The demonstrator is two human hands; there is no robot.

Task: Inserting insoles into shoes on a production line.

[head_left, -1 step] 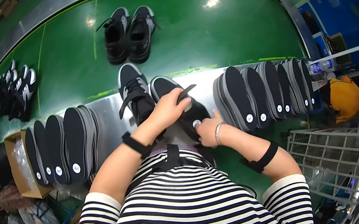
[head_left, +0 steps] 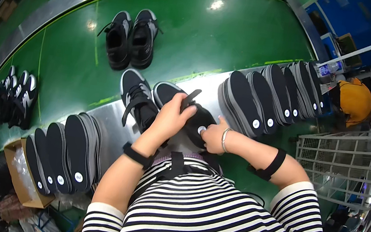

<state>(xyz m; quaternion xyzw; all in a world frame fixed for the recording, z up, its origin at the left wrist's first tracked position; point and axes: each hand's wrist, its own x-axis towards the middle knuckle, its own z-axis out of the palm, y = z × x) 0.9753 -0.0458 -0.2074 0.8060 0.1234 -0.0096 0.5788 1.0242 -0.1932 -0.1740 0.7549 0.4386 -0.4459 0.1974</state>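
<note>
In the head view, the left hand [head_left: 171, 116] is closed around the opening of a black sneaker [head_left: 182, 108] that lies on the metal ledge [head_left: 113, 117] just in front of the person. The right hand [head_left: 211, 136] holds the heel end of the same sneaker, fingers curled against it. Its partner, a second black sneaker [head_left: 136, 96], lies just beside it on the left. On the green conveyor belt [head_left: 216, 39] farther away stands another pair of black sneakers [head_left: 132, 41]. Rows of dark insoles [head_left: 270, 97] stand on the right, and more insoles [head_left: 67, 151] on the left.
</note>
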